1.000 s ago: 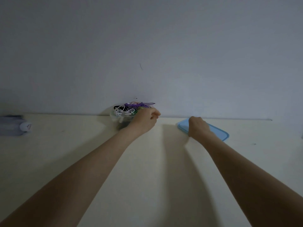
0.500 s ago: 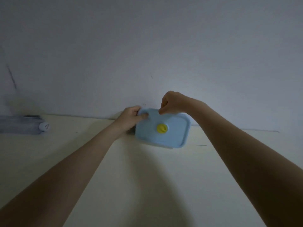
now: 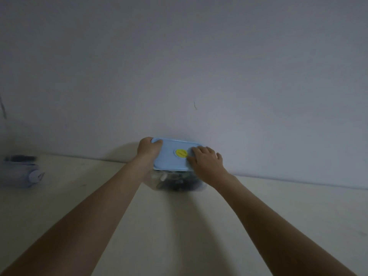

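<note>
My left grip (image 3: 148,150) clasps the lid (image 3: 170,162) at its left edge; my right grip (image 3: 206,159), fingers straight, presses it onto the box (image 3: 179,183).

Pale tabletop (image 3: 179,226) runs back to the wall, and there's the blue-lidded container (image 3: 179,183) sitting on it right at the back, with a blurred grey object (image 3: 22,174) lying far left.

Head-worn view, forward-down onto lid (image 3: 169,163)
</note>
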Demonstrator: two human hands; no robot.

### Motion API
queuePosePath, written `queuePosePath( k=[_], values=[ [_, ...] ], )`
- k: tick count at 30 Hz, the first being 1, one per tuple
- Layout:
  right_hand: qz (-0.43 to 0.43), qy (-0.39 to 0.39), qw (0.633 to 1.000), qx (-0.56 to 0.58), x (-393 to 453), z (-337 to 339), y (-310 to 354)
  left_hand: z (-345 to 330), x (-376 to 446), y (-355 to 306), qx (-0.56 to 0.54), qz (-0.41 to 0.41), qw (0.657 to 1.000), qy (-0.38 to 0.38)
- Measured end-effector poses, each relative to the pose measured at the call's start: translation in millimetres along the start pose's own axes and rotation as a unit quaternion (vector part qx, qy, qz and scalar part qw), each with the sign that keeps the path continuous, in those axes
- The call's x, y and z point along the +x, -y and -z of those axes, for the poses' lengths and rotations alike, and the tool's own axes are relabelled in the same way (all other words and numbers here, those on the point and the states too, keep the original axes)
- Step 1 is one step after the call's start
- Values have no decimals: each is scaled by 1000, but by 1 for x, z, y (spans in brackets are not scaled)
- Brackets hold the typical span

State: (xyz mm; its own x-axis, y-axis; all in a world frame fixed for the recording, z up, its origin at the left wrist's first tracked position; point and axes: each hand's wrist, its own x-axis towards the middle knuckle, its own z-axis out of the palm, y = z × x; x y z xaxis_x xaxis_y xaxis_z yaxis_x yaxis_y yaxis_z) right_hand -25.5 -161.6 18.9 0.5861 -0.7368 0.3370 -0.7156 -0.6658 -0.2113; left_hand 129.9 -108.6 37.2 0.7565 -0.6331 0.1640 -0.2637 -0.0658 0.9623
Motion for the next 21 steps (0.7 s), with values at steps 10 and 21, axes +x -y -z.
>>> queuePosePath(
  k=[10,21],
  values=[
    [-31,53,998,1,19,-8,7,-9,-1,5,432,-174,885,16],
    [-8,53,998,-14,12,-7,-4,-20,-13,4,453,-191,849,193]
  ],
)
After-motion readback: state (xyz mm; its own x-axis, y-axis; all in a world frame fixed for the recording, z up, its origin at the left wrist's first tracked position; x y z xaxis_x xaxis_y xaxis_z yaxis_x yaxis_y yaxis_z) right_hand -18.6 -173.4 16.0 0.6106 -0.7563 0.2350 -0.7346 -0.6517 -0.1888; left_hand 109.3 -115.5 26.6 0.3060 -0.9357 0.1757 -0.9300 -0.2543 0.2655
